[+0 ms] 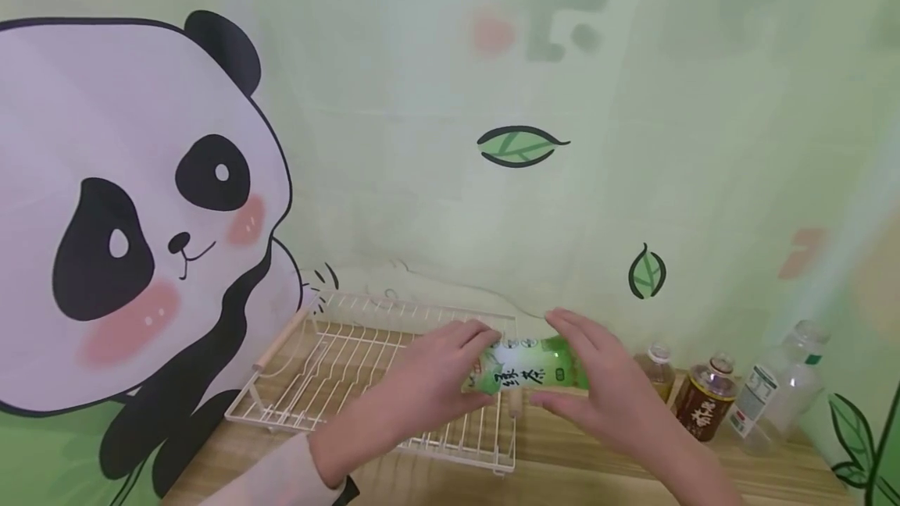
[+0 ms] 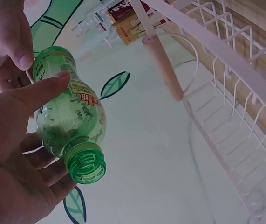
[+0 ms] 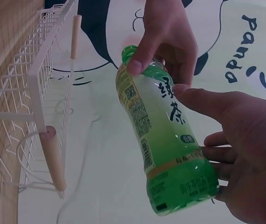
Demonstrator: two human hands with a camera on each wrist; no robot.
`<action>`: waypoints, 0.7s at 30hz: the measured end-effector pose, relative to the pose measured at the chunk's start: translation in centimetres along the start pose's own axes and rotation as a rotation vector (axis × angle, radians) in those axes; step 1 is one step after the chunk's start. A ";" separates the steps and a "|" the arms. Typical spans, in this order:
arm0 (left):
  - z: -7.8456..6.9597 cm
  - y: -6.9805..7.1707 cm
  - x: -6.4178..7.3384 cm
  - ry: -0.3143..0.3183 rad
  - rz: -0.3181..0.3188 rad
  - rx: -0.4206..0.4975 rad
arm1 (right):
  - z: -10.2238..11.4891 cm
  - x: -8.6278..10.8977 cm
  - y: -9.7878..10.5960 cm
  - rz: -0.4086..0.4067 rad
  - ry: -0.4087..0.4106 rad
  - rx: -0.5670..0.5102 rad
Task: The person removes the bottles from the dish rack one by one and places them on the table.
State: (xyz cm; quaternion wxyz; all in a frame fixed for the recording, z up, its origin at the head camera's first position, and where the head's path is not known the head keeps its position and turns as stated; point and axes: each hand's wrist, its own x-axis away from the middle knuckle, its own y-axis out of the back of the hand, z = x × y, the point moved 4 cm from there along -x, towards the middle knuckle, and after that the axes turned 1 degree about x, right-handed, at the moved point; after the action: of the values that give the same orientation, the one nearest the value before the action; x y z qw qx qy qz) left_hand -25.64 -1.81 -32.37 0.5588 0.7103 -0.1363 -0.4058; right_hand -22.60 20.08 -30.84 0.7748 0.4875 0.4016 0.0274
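Both hands hold a green tea bottle on its side, above the right end of a white wire rack. The left hand grips the neck end, its thumb laid over the shoulder of the bottle. In the left wrist view the green threaded mouth shows with no cap on it. At the base end is the right hand, thumb on one side and fingers on the other. The right wrist view shows the label with black characters and a gold band.
The wire rack with wooden handles stands on a wooden table. To the right are a small bottle, a brown-labelled bottle and a clear bottle. Behind hangs a panda-printed cloth.
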 end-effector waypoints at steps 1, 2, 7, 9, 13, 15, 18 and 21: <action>-0.1 0.0 0.0 -0.005 -0.004 -0.006 | 0.2 -0.1 -0.2 0.001 0.017 0.012; -0.3 0.0 0.1 -0.013 -0.008 -0.012 | 0.4 -0.1 -0.3 0.003 0.036 0.025; -1.0 0.1 0.1 -0.058 -0.045 -0.024 | 1.1 0.0 -1.2 0.013 0.115 0.097; -1.3 0.1 0.1 -0.065 -0.054 -0.010 | 1.3 0.1 -1.5 0.013 0.132 0.131; -1.7 -0.2 0.1 -0.051 -0.031 0.014 | 1.3 0.2 -1.9 0.003 0.140 0.185; -1.8 -0.4 0.1 -0.043 -0.012 0.016 | 1.3 0.3 -2.1 0.007 0.138 0.196; -1.8 -0.6 0.0 -0.042 0.000 0.022 | 1.1 0.3 -2.2 0.017 0.137 0.202; -1.7 -0.7 -0.1 -0.047 0.010 0.024 | 1.0 0.3 -2.4 0.028 0.134 0.197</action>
State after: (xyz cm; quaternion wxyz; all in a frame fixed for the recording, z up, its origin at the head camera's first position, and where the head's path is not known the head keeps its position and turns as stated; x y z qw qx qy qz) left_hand -24.63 -0.36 -32.91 0.5488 0.7067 -0.1576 -0.4179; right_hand -22.58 18.21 -32.69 0.6942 0.5638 0.4464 0.0311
